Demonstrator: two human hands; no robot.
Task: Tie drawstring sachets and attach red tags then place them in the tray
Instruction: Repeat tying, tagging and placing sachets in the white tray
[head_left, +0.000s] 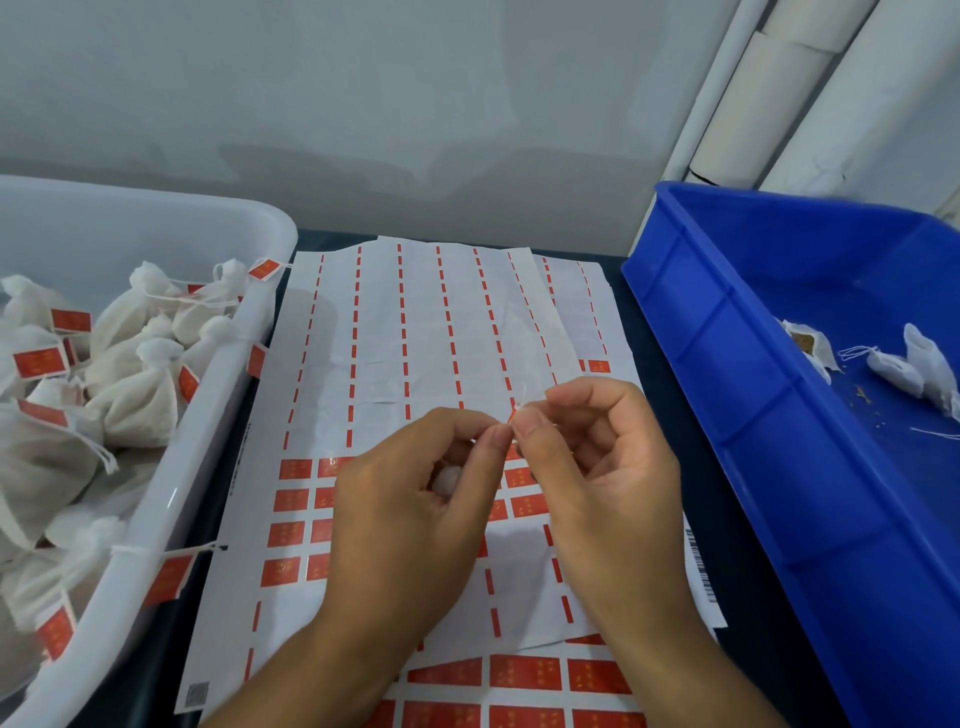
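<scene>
My left hand (410, 499) curls around a small white mesh drawstring sachet (448, 479), which shows only between the fingers, in the palm. My right hand (597, 457) meets the left fingertips above it, and both pinch a small red paper tag (512, 414) on a thin white string (523, 395). Both grips are narrow and closed on the work. The hands are held over a flat white glossy backing sheet (415, 338) that still carries rows of rectangular red stickers (295, 499). At left, a translucent white plastic tray (228, 374) with rounded corners holds a heap of soft tied sachets with red tags (130, 395). At right, a rigid blue plastic bin (737, 364) with ribbed walls holds a few untagged white sachets (904, 366) and loose brown crumbs.
</scene>
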